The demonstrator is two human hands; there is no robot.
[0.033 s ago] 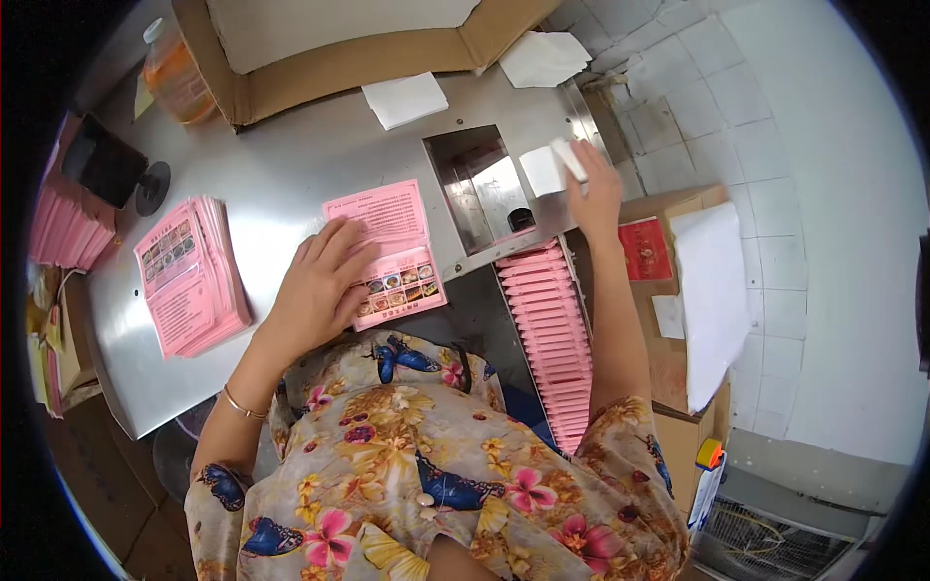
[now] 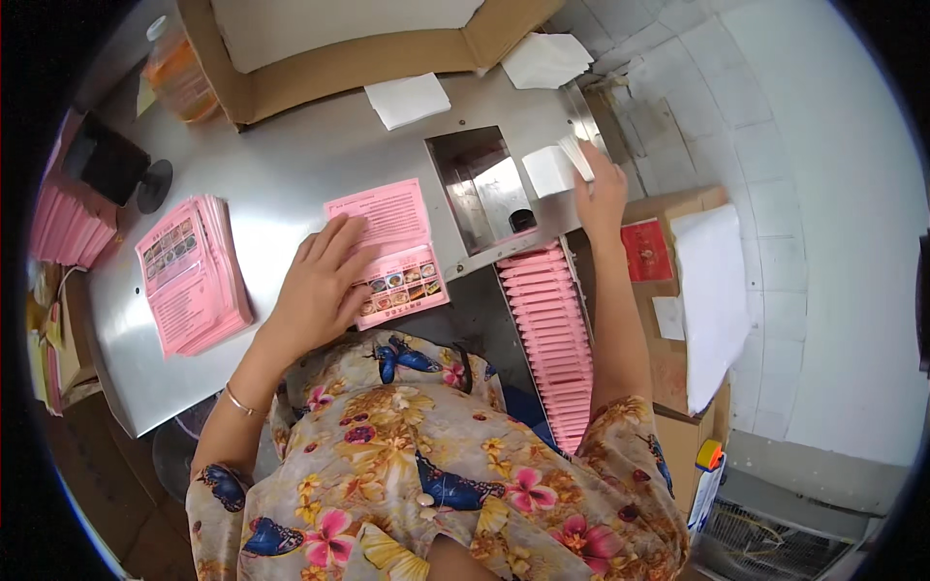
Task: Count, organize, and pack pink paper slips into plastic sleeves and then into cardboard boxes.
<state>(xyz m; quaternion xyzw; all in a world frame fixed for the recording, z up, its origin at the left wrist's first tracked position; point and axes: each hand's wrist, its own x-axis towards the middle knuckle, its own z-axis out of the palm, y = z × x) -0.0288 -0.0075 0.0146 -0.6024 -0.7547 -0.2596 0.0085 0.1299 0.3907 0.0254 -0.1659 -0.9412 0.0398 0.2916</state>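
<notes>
On the tabletop [image 2: 276, 184], a pink leaflet [image 2: 402, 242] is partly covered by the left hand [image 2: 327, 276], grip spread; white slips [image 2: 576, 157] are pinched by the right hand [image 2: 604, 194].

Beige floral top [image 2: 378, 465], short slvs [image 2: 620, 436], blue butterflies [image 2: 463, 487], pink/yellow flwrs [image 2: 531, 489], thin L-wrist bracelet [image 2: 233, 399]

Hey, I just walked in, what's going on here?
A person's left hand rests on a flat pink printed card on the grey metal table. Their right hand grips some thin white sheets beside a small square white stack. A pile of pink printed cards lies farther left; a row of pink packets fills a long narrow holder.
</notes>
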